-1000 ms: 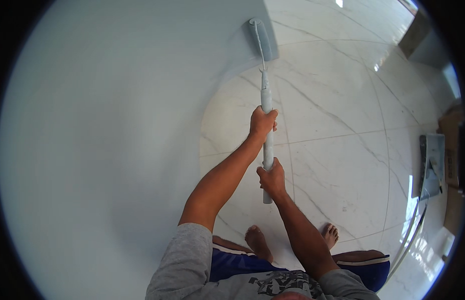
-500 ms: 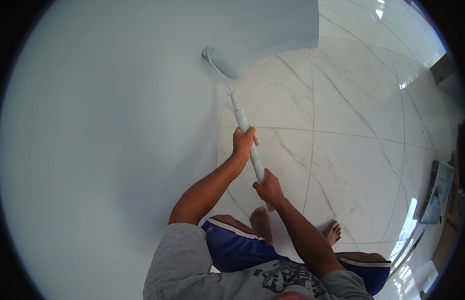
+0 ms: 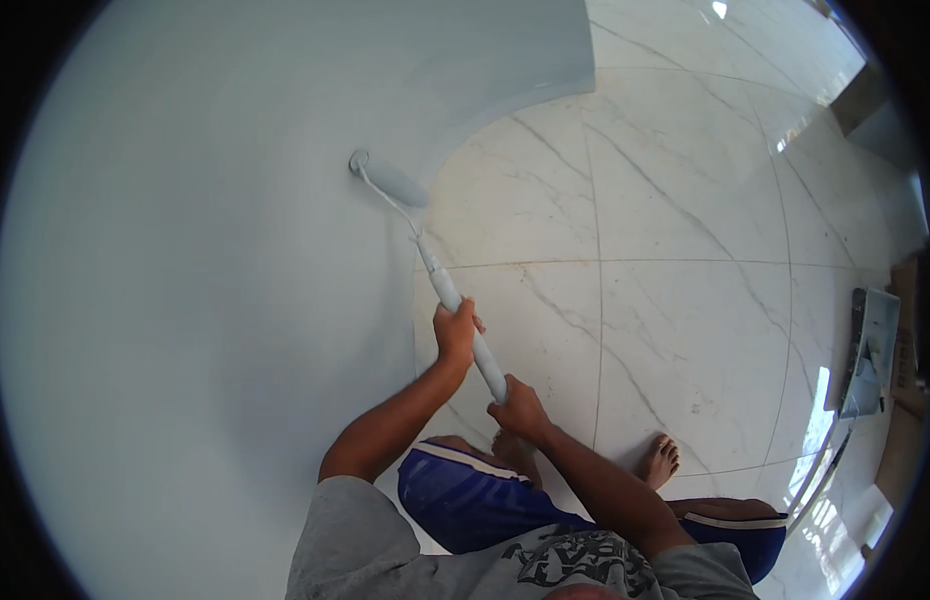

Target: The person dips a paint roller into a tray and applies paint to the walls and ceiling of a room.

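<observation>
A paint roller [image 3: 397, 182] with a pale grey-blue sleeve lies against the light grey-blue wall [image 3: 185, 250], close to the wall's lower edge. From its bent wire frame a long, paint-smeared handle [image 3: 488, 362] slants down toward my body. My left hand [image 3: 455, 330] is closed around the upper part of this handle. Lower down, near the handle's end, my right hand [image 3: 520, 408] is wrapped around it too. The very end of the handle is hidden behind that hand.
White marble-look floor tiles [image 3: 685, 350] spread to the right of the wall, under my bare feet. A paint tray [image 3: 875, 350] with a brush-like tool sits at the far right beside brown cardboard [image 3: 900, 440]. A pole [image 3: 820, 480] lies below the tray.
Both hands have drawn the roller down along the wall, toward my body and to the left in view. The grip on the handle looks the same. The view has shifted slightly.
</observation>
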### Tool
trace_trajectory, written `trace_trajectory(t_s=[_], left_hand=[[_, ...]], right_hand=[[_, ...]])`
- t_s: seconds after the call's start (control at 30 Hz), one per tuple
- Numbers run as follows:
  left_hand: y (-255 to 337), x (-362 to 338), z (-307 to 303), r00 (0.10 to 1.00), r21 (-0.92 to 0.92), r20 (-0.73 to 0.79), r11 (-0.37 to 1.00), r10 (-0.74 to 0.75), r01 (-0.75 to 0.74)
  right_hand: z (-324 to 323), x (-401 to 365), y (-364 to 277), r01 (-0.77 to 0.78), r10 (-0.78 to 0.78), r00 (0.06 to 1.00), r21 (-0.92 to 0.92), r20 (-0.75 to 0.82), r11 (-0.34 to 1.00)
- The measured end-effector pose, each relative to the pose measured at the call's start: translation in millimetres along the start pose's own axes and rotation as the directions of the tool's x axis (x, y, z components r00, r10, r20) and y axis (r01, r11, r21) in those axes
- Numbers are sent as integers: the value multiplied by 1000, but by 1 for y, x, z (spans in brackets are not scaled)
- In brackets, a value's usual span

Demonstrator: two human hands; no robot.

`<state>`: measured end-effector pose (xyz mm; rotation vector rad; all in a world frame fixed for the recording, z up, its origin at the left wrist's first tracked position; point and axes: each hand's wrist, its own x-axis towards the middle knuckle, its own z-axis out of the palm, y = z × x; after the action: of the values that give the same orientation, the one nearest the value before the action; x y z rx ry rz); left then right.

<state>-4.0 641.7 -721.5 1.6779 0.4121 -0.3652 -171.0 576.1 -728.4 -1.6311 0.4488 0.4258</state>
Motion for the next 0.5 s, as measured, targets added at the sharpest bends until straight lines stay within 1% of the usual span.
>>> trace_trajectory(t_s=[0.03, 0.1, 0.13, 0.17, 0.2, 0.23, 0.3, 0.33, 0.37, 0.43, 0.47, 0.5], left_hand=[[6, 13, 10, 1000, 2, 19, 1000, 0, 0], [19, 38, 31, 997, 36, 51, 998, 51, -53], [25, 47, 41, 996, 40, 70, 998, 50, -53], [30, 56, 50, 992, 54, 113, 997, 50, -57], [35, 62, 61, 987, 69, 152, 996, 50, -61], [39, 67, 72, 985, 74, 164, 995, 48, -61], [46, 74, 93, 968, 97, 240, 991, 68, -94], [49, 76, 105, 965, 98, 255, 991, 64, -92], [51, 77, 118, 962, 99, 264, 991, 65, -95], [53, 78, 144, 951, 82, 302, 992, 68, -97], [52, 78, 155, 944, 81, 324, 992, 63, -94], [50, 77, 167, 942, 80, 330, 992, 63, -94]], right_hand=[[-4, 11, -5, 46, -45, 998, 10, -48, 999], [-15, 34, -17, 8, -6, 996, 34, -85, 999], [-20, 43, -22, -23, 29, 995, 55, -100, 998], [-25, 50, -26, -26, 33, 993, 61, -117, 998], [-29, 56, -29, -20, 31, 986, 68, -165, 997], [-33, 60, -31, -13, 29, 977, 77, -211, 997], [-43, 71, -30, -7, 33, 965, 102, -259, 995], [-47, 77, -28, 6, 30, 954, 119, -299, 993], [-52, 80, -26, 6, 32, 951, 122, -307, 993], [-69, 83, -26, 44, 3, 912, 105, -411, 993], [-79, 82, -24, -16, 84, 924, 179, -374, 984], [-88, 81, -24, -17, 85, 921, 178, -380, 984]])
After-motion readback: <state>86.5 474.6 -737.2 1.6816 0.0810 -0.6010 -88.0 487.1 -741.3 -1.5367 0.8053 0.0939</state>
